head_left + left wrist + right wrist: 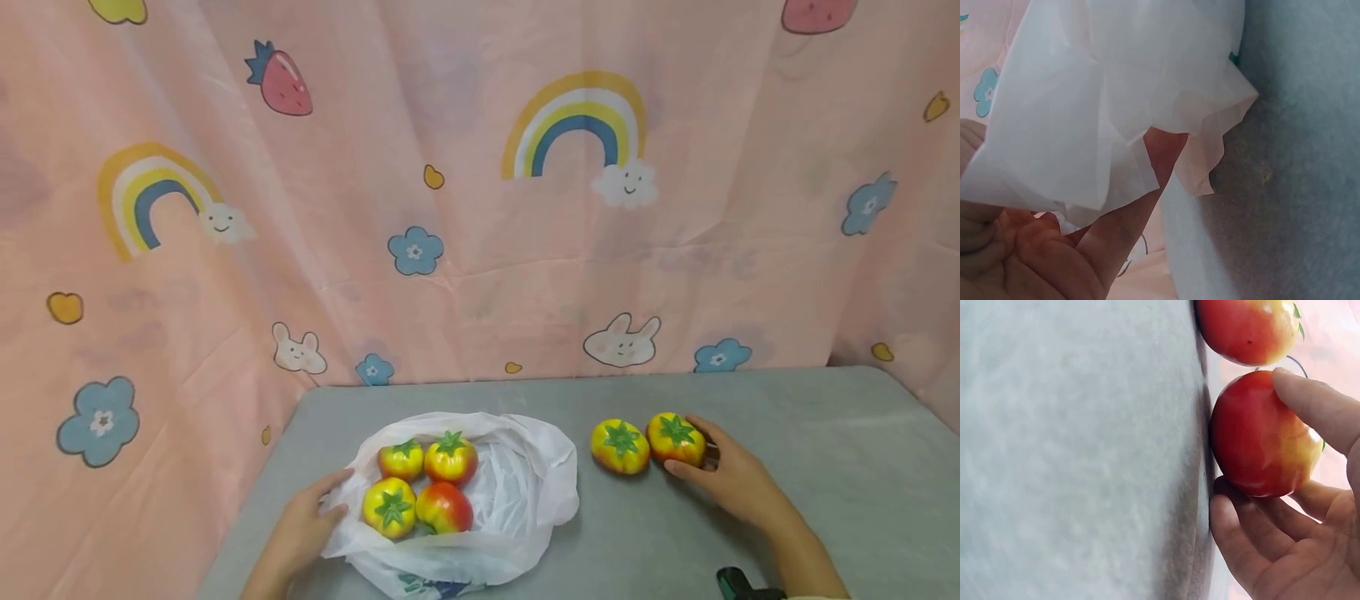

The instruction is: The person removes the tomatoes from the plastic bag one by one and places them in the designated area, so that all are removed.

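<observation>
A white plastic bag [517,517] lies with its mouth spread open on the left part of the table. Several red-and-yellow tomatoes [392,507] with green star-shaped tops sit inside it. My left hand [302,521] holds the bag's left rim between thumb and fingers; in the left wrist view the plastic [1085,112] covers part of the fingers. To the right of the bag, two more tomatoes rest side by side. My right hand [731,479] grips the right one [677,439], thumb on one side and fingers curled round the other. Its neighbour [620,447] stands just left, untouched.
The grey table [847,467] runs back to a pink curtain [480,317] printed with rainbows, flowers and rabbits. A dark object [738,585] shows beside the right forearm at the bottom of the head view.
</observation>
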Demonstrator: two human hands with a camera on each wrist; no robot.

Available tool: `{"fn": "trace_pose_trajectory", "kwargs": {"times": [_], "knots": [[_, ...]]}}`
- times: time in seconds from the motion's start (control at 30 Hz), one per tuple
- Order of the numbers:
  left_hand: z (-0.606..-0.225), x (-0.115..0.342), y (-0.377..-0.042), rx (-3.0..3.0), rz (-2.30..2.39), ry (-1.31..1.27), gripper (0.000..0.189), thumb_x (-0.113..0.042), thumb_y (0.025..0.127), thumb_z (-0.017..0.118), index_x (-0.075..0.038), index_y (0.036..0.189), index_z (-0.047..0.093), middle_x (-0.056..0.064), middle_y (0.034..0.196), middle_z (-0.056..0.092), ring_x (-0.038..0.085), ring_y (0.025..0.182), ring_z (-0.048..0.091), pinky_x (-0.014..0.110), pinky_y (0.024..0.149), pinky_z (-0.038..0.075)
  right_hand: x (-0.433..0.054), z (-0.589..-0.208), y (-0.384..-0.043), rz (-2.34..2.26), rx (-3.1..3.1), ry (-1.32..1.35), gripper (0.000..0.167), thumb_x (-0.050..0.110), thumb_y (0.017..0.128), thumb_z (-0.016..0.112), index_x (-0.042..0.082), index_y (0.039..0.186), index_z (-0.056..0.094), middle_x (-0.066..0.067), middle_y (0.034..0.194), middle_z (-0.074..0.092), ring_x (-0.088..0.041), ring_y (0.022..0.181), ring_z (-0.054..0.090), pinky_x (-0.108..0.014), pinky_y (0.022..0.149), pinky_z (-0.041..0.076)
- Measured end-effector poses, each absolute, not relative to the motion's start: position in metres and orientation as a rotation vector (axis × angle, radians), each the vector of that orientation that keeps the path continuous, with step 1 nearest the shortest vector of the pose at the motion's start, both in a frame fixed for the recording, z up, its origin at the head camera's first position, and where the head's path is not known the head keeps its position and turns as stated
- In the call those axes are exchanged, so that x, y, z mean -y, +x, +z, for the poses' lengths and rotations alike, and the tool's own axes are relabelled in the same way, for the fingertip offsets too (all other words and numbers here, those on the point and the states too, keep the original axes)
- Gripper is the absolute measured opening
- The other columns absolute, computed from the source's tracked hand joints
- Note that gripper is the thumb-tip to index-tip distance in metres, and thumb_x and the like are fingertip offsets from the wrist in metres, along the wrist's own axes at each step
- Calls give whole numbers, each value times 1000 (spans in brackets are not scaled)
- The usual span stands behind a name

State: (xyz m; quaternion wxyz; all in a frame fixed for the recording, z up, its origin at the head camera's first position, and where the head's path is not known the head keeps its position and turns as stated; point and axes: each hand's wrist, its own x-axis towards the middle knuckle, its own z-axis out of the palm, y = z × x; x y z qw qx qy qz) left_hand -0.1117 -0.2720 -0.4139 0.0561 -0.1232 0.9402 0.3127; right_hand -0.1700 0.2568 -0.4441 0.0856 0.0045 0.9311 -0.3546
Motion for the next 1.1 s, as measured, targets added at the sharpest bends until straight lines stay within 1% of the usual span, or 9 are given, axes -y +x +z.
{"fn": "trace_pose_trajectory", "kwargs": {"times": [0.4,0.57,0.73,0.9,1.1], "knots": [[-415,273,-112,-2833,937,-402,49,-5,93,62,-10,141,55,29,146,48,52,136,42,68,110,36,-252,-444,-167,-1062,-2745,66,109,66,85,63,-8,152,19,-42,150,28,-57,129,41,-69,107,37],[-414,272,-111,-2850,932,-393,50,-5,93,61,-11,142,55,29,146,48,52,137,42,68,110,35,-251,-443,-164,-1074,-2765,45,106,64,86,63,-7,152,19,-40,151,28,-57,129,42,-68,106,40],[-415,270,-112,-2823,937,-427,50,-5,93,62,-12,142,55,28,148,47,51,137,41,67,110,36,-252,-443,-164,-1068,-2770,48,109,65,85,65,-7,153,18,-39,152,27,-57,129,42,-69,104,41],[-416,269,-113,-2787,947,-461,51,-6,93,62,-12,144,53,28,149,45,51,138,40,67,110,35,-253,-442,-164,-1057,-2741,77,112,66,84,65,-6,154,14,-41,151,25,-58,130,40,-70,106,38],[-413,270,-114,-2790,943,-437,51,-7,94,61,-12,144,53,29,149,44,51,138,40,68,110,35,-252,-441,-164,-1061,-2736,89,111,67,85,63,-6,154,15,-41,152,24,-58,131,36,-72,108,33]]}}
